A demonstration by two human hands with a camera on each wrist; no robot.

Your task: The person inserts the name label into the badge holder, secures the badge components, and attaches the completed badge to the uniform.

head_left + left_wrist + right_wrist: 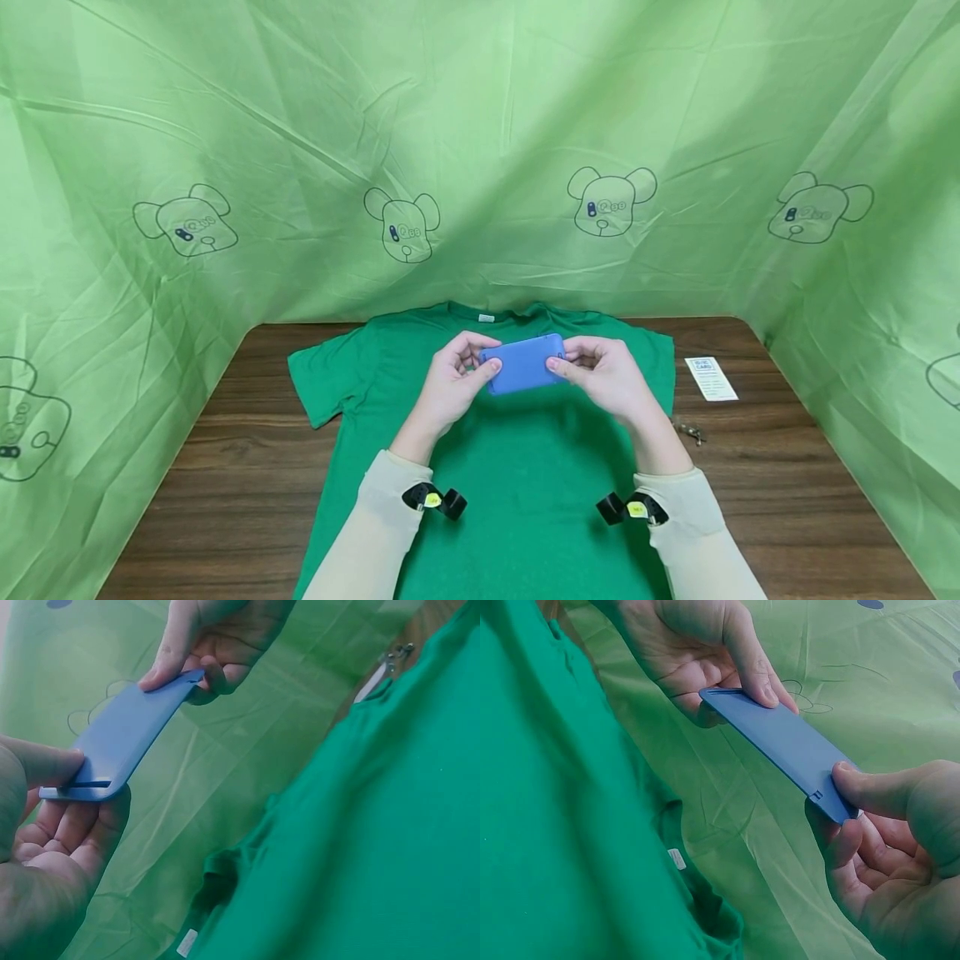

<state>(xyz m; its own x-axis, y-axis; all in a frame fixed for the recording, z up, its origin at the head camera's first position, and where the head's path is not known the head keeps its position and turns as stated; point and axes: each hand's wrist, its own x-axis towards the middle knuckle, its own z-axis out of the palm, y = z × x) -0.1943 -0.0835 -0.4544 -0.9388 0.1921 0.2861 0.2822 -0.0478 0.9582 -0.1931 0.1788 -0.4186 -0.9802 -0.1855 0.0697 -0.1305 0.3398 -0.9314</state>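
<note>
A flat blue card holder [522, 367] is held up over the shirt, lengthwise between both hands and slightly tilted. My left hand [454, 377] pinches its left end, thumb on the face and fingers behind. The right hand [611, 379] grips the opposite end the same way. In the left wrist view, a narrow slot shows in the card holder [124, 739] near the left thumb. A small notch marks the edge of the card holder [780, 742] by the right thumb in the right wrist view. Below lies a green T-shirt [517, 508], spread flat with its collar away from me.
To the right of the shirt, a white printed card [711, 379] lies on the brown wooden table [780, 492]. A small bunch of keys [688, 431] lies near the right forearm. Green cloth [480, 125] with bear drawings hangs around the back and sides.
</note>
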